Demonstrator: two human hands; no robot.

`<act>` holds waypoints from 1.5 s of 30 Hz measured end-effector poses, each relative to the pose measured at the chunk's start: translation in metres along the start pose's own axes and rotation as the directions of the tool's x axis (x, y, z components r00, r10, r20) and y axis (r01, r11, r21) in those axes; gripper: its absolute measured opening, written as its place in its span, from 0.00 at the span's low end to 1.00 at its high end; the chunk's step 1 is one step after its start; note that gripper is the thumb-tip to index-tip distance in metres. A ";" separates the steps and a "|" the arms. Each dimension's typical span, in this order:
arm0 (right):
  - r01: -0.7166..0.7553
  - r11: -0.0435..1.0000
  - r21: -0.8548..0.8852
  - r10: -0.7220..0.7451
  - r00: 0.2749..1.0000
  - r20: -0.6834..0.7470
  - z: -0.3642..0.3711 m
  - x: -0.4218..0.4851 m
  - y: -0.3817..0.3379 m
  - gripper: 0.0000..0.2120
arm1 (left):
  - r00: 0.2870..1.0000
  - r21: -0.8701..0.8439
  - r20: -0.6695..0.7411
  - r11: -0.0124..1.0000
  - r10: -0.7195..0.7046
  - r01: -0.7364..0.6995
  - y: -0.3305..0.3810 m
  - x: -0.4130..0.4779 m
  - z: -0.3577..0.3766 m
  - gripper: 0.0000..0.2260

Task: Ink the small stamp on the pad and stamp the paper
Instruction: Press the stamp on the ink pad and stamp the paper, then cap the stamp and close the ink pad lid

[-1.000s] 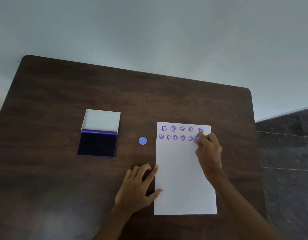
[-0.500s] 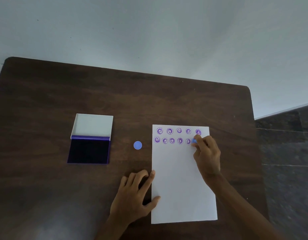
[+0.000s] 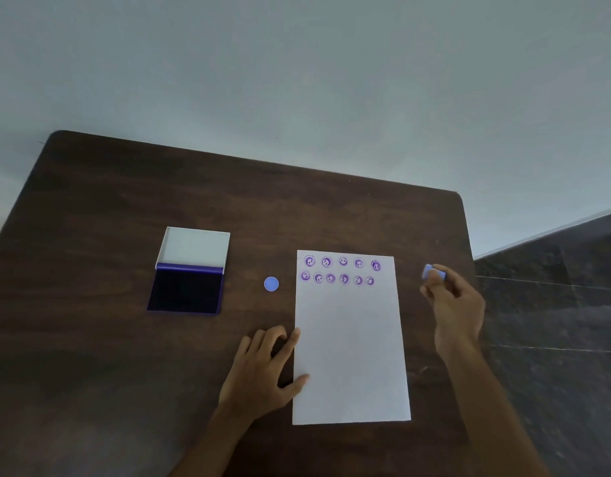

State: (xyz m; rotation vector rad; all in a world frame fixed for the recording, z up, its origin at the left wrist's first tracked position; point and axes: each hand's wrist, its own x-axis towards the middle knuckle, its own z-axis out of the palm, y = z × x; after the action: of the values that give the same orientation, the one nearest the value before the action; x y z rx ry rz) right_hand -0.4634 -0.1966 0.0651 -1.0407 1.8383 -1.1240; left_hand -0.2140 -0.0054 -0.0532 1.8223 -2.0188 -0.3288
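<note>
Right hand is up off the sheet and out past the paper's right edge, over the dark table near its right rim. Fingertips are pinched closed around the small blue stamp, which pokes out above them, tilted, clear of the paper. Whether it touches the tabletop can't be told from this angle.

The paper lies flat, long side running away from the person, its near edge close to the front of the table. Two rows of purple smiley prints sit along its far end: five in the top row, six below. The last print in the lower row stops short of the right edge, and everything below those rows is blank white.

Left hand is flat on the table, fingers spread and loose, gripping nothing; the thumb and one fingertip rest on the paper's left edge.

Just left of the paper, apart from it, a small round blue cap lies on the wood. Further left, well apart, the ink pad sits open, dark purple face up, its white lid folded back on the far side. Bare wood lies between pad, cap and paper, and a wide bare stretch runs along the far side of the table.
</note>
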 end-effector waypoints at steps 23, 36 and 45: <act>0.390 0.780 -0.489 -0.015 0.793 0.608 0.162 -0.117 0.003 0.14 | 0.863 -0.341 -0.226 0.867 -0.451 0.363 -0.029 0.062 -0.023 0.32; 0.337 0.744 -0.577 0.127 0.776 0.617 0.178 -0.116 0.015 0.16 | 0.819 -0.340 -0.244 0.837 -0.520 0.429 -0.031 0.066 -0.022 0.31; 0.390 0.679 -0.621 0.230 0.691 0.685 0.175 -0.119 0.019 0.21 | 0.821 -0.341 -0.232 0.834 -0.522 0.434 -0.031 0.067 -0.019 0.34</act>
State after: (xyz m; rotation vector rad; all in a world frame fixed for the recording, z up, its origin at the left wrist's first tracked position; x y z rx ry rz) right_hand -0.2666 -0.1423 0.0062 -1.7355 1.5294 0.1561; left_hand -0.1821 -0.0733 -0.0404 2.0312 -1.2053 -0.4038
